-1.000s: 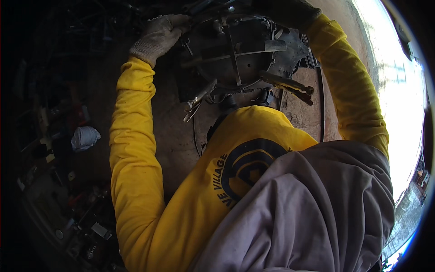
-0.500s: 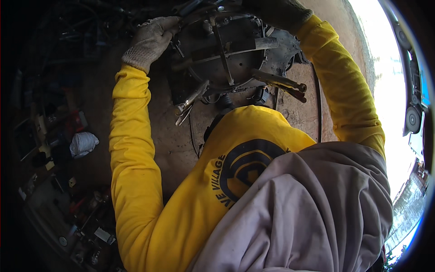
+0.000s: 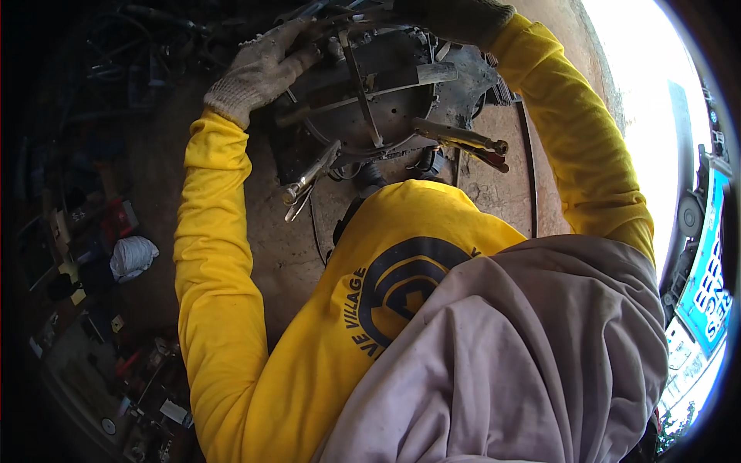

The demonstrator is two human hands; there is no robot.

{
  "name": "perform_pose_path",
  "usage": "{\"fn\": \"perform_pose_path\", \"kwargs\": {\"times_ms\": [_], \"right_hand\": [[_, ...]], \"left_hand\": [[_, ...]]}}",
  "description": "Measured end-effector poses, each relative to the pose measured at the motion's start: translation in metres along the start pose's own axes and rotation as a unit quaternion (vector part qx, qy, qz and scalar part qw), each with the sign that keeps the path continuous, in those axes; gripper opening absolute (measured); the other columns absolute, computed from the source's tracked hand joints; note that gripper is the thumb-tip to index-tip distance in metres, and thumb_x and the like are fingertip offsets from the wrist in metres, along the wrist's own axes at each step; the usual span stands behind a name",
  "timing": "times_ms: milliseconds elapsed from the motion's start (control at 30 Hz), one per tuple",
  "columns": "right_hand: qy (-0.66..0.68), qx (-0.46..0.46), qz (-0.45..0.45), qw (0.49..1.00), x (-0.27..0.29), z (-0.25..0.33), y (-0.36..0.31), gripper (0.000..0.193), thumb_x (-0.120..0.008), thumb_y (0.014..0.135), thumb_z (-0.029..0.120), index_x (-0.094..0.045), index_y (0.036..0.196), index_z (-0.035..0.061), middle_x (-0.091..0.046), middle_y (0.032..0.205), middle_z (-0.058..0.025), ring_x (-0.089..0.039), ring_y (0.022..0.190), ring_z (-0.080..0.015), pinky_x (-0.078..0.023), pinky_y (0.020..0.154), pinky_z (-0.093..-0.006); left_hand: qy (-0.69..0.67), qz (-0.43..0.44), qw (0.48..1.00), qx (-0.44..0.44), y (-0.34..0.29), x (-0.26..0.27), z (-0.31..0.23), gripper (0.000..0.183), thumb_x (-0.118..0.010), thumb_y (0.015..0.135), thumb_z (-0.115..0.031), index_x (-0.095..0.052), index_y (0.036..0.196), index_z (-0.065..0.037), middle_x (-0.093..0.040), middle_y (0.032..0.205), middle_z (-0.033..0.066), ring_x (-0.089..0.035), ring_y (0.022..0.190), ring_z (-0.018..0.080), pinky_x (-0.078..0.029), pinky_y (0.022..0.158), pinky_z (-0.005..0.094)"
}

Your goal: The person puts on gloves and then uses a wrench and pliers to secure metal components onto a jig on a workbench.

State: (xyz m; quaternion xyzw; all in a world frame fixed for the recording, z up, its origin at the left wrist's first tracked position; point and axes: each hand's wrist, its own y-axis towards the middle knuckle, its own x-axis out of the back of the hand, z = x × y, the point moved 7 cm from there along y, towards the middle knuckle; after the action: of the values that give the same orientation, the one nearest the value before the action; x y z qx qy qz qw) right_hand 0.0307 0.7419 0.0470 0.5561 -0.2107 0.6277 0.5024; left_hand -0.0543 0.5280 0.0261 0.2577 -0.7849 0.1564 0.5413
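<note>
A dark round metal assembly (image 3: 332, 127) with crossed flat bars (image 3: 394, 83) lies at the top of the view. My left hand (image 3: 258, 71), in a greyish knit glove, reaches over its far left edge. The thumb stands apart from the stretched fingers, whose tips meet the dark metal. At the far right edge is my right hand (image 3: 472, 21), also gloved; shadow and the frame's top hide its fingers. Locking pliers (image 3: 315, 171) are clamped on the near left rim, and a second pair of locking pliers (image 3: 467, 142) grips the near right rim.
Dark cables (image 3: 529, 166) run over the brown ground (image 3: 494, 185). To the left lie a white cloth bundle (image 3: 133, 258), a red item (image 3: 120, 218) and cluttered tools. Metal scraps fill the shadowed upper left. A blue-sided vehicle (image 3: 704, 270) stands in the bright area at right.
The view has shifted, so the assembly sits slightly higher and further left. My left hand's fingers have opened out from a more curled hold. More of the blue vehicle shows.
</note>
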Motion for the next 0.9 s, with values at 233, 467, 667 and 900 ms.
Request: {"fn": "perform_pose_path", "kwargs": {"times_ms": [233,467,667,900], "right_hand": [[-0.100,0.043,0.036,0.993,-0.004,0.010,0.000,0.020,-0.055,0.094,0.016,-0.067,0.107,0.0074,-0.067,0.090,-0.0128,-0.065,0.082,-0.0286,-0.053,0.074,-0.0376],[0.063,-0.090,0.118,0.987,-0.009,-0.007,0.007,0.027,-0.051,0.099,0.020,-0.065,0.118,0.0074,-0.069,0.103,-0.0115,-0.066,0.089,-0.0244,-0.053,0.081,-0.0358],[0.197,-0.022,0.123,0.972,-0.048,-0.021,0.017,0.031,-0.053,0.100,0.020,-0.063,0.126,0.0061,-0.068,0.117,-0.0100,-0.064,0.103,-0.0202,-0.050,0.091,-0.0336],[0.233,-0.065,0.163,0.957,-0.037,-0.014,0.024,0.031,-0.052,0.100,0.018,-0.062,0.128,0.0078,-0.067,0.119,-0.0097,-0.063,0.104,-0.0195,-0.050,0.092,-0.0330]], "left_hand": [[-0.086,0.065,0.994,-0.011,0.019,-0.032,0.001,0.040,-0.053,0.099,-0.031,-0.050,0.133,-0.010,-0.066,0.116,0.0182,-0.063,0.109,0.0350,-0.049,0.091,0.0440],[-0.036,0.049,0.997,-0.044,0.018,-0.031,0.004,0.035,-0.051,0.100,-0.030,-0.051,0.128,-0.009,-0.065,0.112,0.0230,-0.062,0.106,0.0410,-0.050,0.088,0.0457],[0.020,0.035,0.995,-0.088,0.021,-0.029,-0.007,0.032,-0.051,0.099,-0.028,-0.049,0.123,-0.007,-0.064,0.110,0.0253,-0.060,0.104,0.0446,-0.051,0.085,0.0495],[0.069,0.067,0.992,-0.078,0.024,-0.029,-0.011,0.030,-0.052,0.098,-0.028,-0.049,0.117,-0.005,-0.064,0.109,0.0250,-0.062,0.101,0.0435,-0.052,0.082,0.0505]]}}
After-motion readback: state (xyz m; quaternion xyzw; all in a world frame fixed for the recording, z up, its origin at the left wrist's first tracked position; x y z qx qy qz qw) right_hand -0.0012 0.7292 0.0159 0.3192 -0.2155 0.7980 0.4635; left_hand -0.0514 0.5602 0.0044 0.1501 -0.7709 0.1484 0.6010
